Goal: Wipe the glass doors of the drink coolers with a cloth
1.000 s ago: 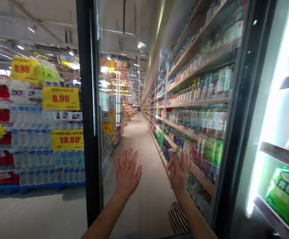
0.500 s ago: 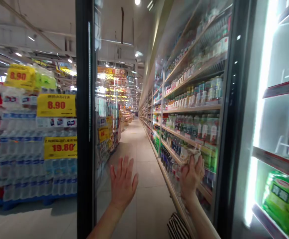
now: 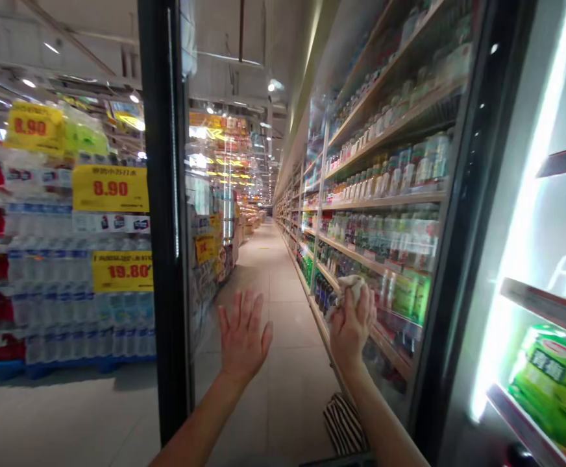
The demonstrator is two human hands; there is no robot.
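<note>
A glass door (image 3: 293,376) with a black frame stands open in front of me, and the aisle shows through it. My left hand (image 3: 245,340) lies flat against the pane, fingers spread, holding nothing. To its right, my right hand (image 3: 354,327) presses a crumpled whitish cloth (image 3: 352,285) to the glass. The fingers cover part of the cloth, so its full size is hidden.
Lit cooler shelves (image 3: 546,301) with a green package (image 3: 553,383) are close on the right. Stacked bottled water (image 3: 63,285) with yellow price signs (image 3: 111,188) stands left of the door's black frame (image 3: 163,214). A black-and-white striped item (image 3: 344,425) shows low down.
My right hand has slid left across the glass with the cloth, closer to my left hand. The left hand stays nearly in place. The view has shifted slightly.
</note>
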